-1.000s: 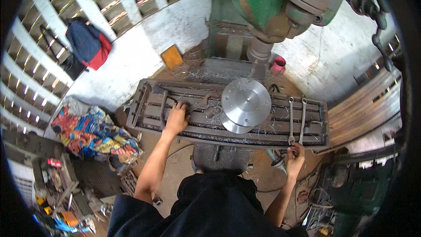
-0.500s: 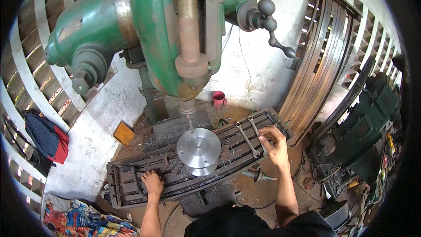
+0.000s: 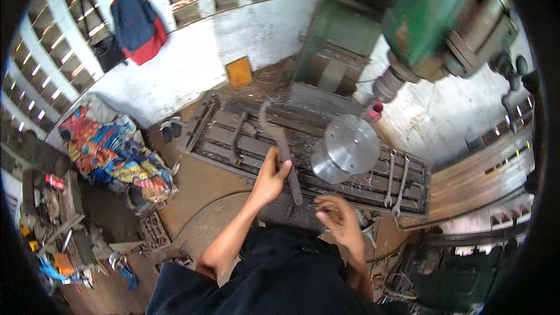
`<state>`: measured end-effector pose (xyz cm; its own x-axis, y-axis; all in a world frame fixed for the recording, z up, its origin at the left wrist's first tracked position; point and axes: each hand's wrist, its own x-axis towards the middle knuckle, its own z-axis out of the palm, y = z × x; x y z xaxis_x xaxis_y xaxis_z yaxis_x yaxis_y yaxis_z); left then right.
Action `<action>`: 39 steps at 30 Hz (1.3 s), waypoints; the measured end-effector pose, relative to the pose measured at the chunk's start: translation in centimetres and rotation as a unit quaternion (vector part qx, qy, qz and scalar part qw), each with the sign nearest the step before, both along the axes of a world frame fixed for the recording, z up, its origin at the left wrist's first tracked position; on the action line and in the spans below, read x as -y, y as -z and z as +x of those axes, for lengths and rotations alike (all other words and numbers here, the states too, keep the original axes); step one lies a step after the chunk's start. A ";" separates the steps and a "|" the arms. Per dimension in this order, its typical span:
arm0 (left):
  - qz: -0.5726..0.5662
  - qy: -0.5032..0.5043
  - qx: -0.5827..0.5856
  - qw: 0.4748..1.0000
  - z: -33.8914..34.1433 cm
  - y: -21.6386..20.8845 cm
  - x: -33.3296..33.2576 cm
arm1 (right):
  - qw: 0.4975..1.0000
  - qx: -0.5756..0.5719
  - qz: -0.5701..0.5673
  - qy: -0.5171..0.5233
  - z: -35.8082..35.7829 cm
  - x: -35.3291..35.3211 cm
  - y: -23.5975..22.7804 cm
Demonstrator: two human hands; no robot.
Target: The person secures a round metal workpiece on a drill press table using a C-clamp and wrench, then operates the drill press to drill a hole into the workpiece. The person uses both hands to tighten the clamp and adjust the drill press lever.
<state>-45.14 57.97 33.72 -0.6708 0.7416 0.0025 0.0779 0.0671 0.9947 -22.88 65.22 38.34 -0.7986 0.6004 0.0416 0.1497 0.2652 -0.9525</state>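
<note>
- One hook spanner (image 3: 282,142) is now lifting off the machine table (image 3: 220,136), left hand (image 3: 270,181) gripping its handle.
- Right hand (image 3: 341,219) is hovering beside it, half-curled, apparently empty, having left the wrenches (image 3: 402,184).

the right hand (image 3: 340,219) is blurred, the machine head (image 3: 433,18) cropped above.

Two silver steel wrenches (image 3: 390,178) here! One long dark hooked spanner (image 3: 280,138), one shiny round metal flange (image 3: 352,143), two bare hands (image 3: 270,179).

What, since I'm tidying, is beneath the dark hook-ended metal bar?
Mostly the slotted grey metal table, visible beside the bar; whatever it and the left hand cover is hidden.
</note>
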 end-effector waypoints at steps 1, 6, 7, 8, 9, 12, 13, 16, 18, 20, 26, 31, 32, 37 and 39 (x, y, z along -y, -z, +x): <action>-0.034 0.035 0.010 0.999 0.5 -0.6 0.1 | 1.000 -0.006 0.017 -0.009 -0.5 0.1 -0.1; 0.113 0.080 -0.008 0.990 2.5 -3.9 1.2 | 0.999 -0.008 0.021 -0.037 -1.0 -0.5 -1.6; 0.078 0.097 -0.083 0.989 2.1 -4.8 1.4 | 1.000 -0.014 0.004 -0.023 -0.7 -0.7 -1.8; 0.038 0.119 -0.137 0.983 1.7 -5.8 1.3 | 1.000 -0.012 0.017 -0.006 -0.3 -0.9 -1.8; 0.096 0.078 -0.302 0.945 1.3 -6.7 0.7 | 1.000 -0.005 0.027 0.008 0.3 -1.1 -1.8; 0.017 0.106 -0.334 0.936 0.7 -9.8 0.1 | 0.999 0.010 0.017 0.047 1.8 -1.2 -0.6; 0.025 0.100 -0.346 0.933 0.7 -10.6 -0.2 | 0.998 0.010 -0.016 0.057 2.0 -0.9 0.2; 0.051 0.113 -0.334 0.934 0.6 -12.2 -0.7 | 0.997 -0.001 -0.073 0.010 0.3 0.2 3.1; 0.066 0.108 -0.332 0.935 0.7 -12.4 -0.7 | 0.994 -0.012 -0.075 -0.073 -2.8 0.6 5.5; 0.070 0.106 -0.316 0.940 0.8 -12.1 -0.2 | 0.994 0.034 0.011 -0.108 -6.9 -0.1 7.7; 0.011 0.016 -0.313 0.950 -1.2 -10.1 4.2 | 0.994 -0.049 0.075 -0.064 -20.3 -3.4 12.4; -0.074 -0.094 -0.277 0.953 -3.8 -7.1 10.1 | 0.978 -0.035 -0.142 -0.148 -20.7 -0.2 13.2; -0.097 -0.121 -0.259 0.953 -4.4 -6.2 11.1 | 0.969 -0.031 -0.178 -0.168 -19.8 0.7 13.2; -0.190 -0.207 -0.164 0.945 -7.0 -1.8 14.4 | 0.945 0.058 -0.211 -0.245 -15.8 3.0 12.4; -0.174 -0.226 -0.217 0.933 -8.4 0.1 14.6 | 0.950 0.038 -0.190 -0.245 -15.6 3.3 11.8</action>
